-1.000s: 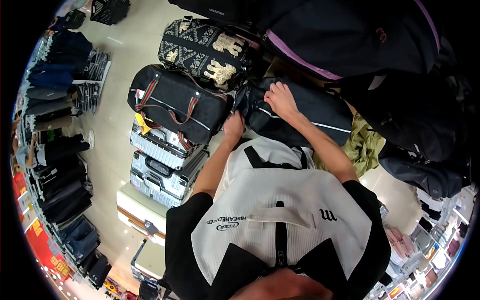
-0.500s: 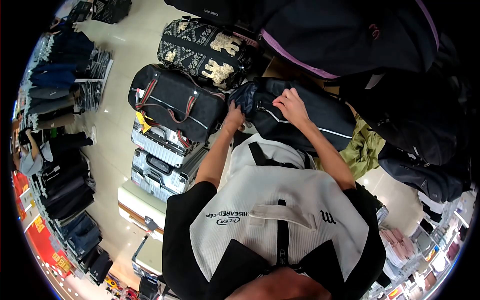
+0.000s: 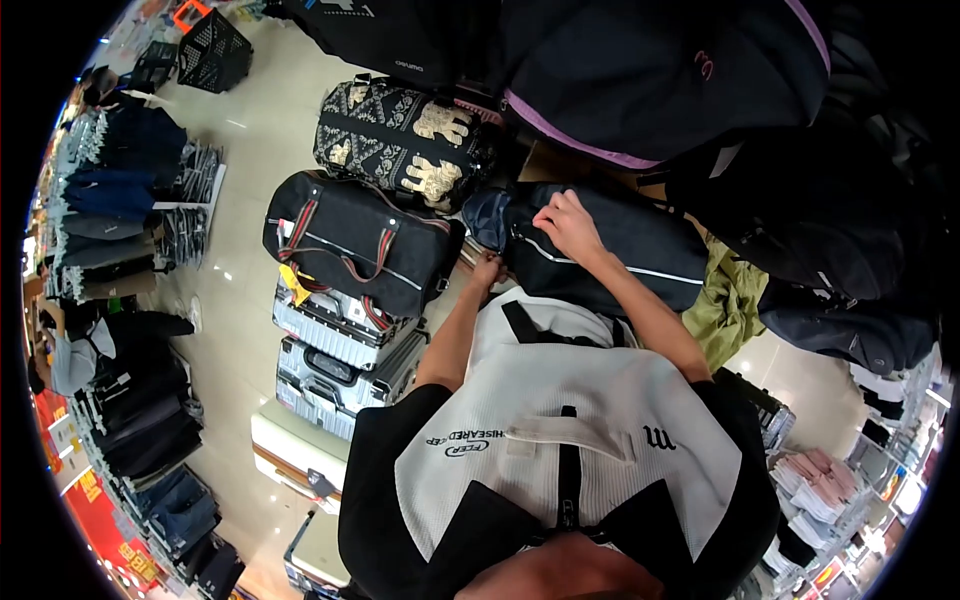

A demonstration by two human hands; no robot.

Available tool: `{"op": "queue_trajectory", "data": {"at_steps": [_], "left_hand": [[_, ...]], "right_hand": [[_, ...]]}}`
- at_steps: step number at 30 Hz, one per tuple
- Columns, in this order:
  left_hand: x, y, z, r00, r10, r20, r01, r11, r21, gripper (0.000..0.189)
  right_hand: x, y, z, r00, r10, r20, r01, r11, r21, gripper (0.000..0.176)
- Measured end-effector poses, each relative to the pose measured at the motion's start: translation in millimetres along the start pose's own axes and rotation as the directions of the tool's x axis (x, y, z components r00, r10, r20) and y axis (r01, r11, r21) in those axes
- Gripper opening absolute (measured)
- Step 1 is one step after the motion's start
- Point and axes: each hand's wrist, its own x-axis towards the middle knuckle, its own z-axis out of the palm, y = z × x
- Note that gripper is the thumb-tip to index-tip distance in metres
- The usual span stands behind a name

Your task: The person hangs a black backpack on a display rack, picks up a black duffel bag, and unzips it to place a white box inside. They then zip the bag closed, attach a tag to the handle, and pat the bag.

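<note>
A black bag (image 3: 630,235) with a pale piped line along its side lies in front of my body. My right hand (image 3: 572,228) is over its top near the left end, fingers curled together. Anything between those fingertips is too small to make out. At the bag's near left corner is my left hand (image 3: 488,268), its fingers drawn together; what they pinch is hidden. Just beyond that hand, a crumpled dark blue shiny piece (image 3: 486,220) sticks out of the bag's left end.
To the left lie a black duffel (image 3: 365,240) with striped handles and an elephant-patterned bag (image 3: 400,140). Silver suitcases (image 3: 325,385) stand below the duffel. A large dark bag (image 3: 660,80) with purple trim is behind. Olive cloth (image 3: 725,310) lies at right.
My left hand has moved from the dark blue piece towards my body, to the bag's near corner, and its fingers have closed. My right hand has shifted slightly, still curled above the bag.
</note>
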Motion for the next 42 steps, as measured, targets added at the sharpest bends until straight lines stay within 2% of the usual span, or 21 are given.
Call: {"op": "queue_trajectory", "data": {"at_steps": [2,4,8,9,11,14,17,19,21,24,25,28,29,32,33,35,37,38,40,41,42], "left_hand": [[-2,3,6,0.995,-0.052,-0.08,0.057,0.997,0.051,0.019],[1,3,8,0.994,-0.014,-0.111,0.029,0.99,0.138,0.019],[70,-47,-16,0.993,0.025,-0.119,0.018,0.937,0.349,0.025],[89,-63,-22,0.978,0.125,-0.168,-0.037,0.892,0.45,0.028],[105,-80,-33,0.916,0.357,-0.181,-0.135,0.701,0.701,0.037],[105,-90,-39,0.778,0.619,-0.102,-0.446,0.66,0.604,0.035],[84,-62,-42,0.946,0.292,-0.142,-0.21,0.884,0.417,0.029],[59,-39,-35,0.991,0.044,-0.125,-0.009,0.963,0.27,0.026],[52,-32,-25,0.975,-0.213,-0.054,0.219,0.968,0.122,0.024],[64,-35,-39,0.924,-0.37,0.1,0.362,0.928,0.087,0.024],[122,-77,-43,0.919,-0.383,0.093,0.366,0.917,0.158,0.032],[64,-25,-42,0.86,-0.484,0.159,0.476,0.875,0.087,0.031],[59,-23,-38,0.899,-0.431,0.074,0.42,0.899,0.123,0.032],[50,-7,-42,0.936,-0.339,0.099,0.31,0.923,0.228,0.037],[58,-12,-41,0.974,-0.222,0.047,0.197,0.929,0.313,0.041],[69,-14,-35,0.999,0.035,-0.022,-0.02,0.874,0.485,0.052],[74,-7,-40,0.997,0.064,-0.044,-0.039,0.902,0.43,0.054],[76,3,-42,0.995,0.079,-0.055,-0.05,0.915,0.4,0.055],[83,19,-40,0.991,0.105,-0.083,-0.072,0.942,0.328,0.057],[115,4,-39,0.975,0.202,-0.097,-0.115,0.822,0.557,0.068],[128,-5,-41,0.959,0.277,-0.054,-0.18,0.747,0.64,0.067]], "right_hand": [[-1,-2,3,1.0,0.009,0.006,-0.009,1.0,-0.005,0.008],[0,-5,7,1.0,0.02,0.017,-0.02,1.0,-0.01,0.008],[1,-9,17,0.997,0.04,0.061,-0.038,0.999,-0.037,0.007],[1,-11,19,0.997,0.042,0.066,-0.04,0.998,-0.041,0.007],[-1,-15,25,0.997,0.044,0.068,-0.041,0.998,-0.044,0.008],[0,-17,31,0.998,0.033,0.061,-0.029,0.998,-0.062,0.008],[2,-21,34,0.997,0.047,0.064,-0.043,0.996,-0.073,0.008],[4,-20,40,0.997,0.042,0.06,-0.037,0.996,-0.081,0.008],[6,-21,42,0.996,0.055,0.065,-0.048,0.994,-0.094,0.008],[10,-17,49,0.998,0.031,0.062,-0.022,0.989,-0.146,0.009],[11,-19,50,0.997,0.044,0.065,-0.034,0.988,-0.15,0.008],[14,-15,57,0.998,0.033,0.048,-0.023,0.98,-0.196,0.008],[16,-15,59,0.997,0.043,0.067,-0.027,0.975,-0.223,0.009],[25,-16,59,0.991,-0.042,0.129,0.094,0.898,-0.429,0.011],[28,-18,60,0.989,-0.059,0.139,0.119,0.869,-0.48,0.011],[35,-17,65,0.971,-0.145,0.192,0.214,0.885,-0.413,0.011],[37,-15,78,0.943,-0.165,0.29,0.241,0.938,-0.248,0.011],[36,-12,94,0.931,-0.063,0.36,0.143,0.969,-0.2,0.019],[36,-11,111,0.938,-0.077,0.337,0.173,0.949,-0.265,0.025],[37,-8,119,0.923,-0.074,0.377,0.211,0.917,-0.337,0.029],[38,-11,121,0.907,-0.07,0.415,0.23,0.909,-0.348,0.029]]}}
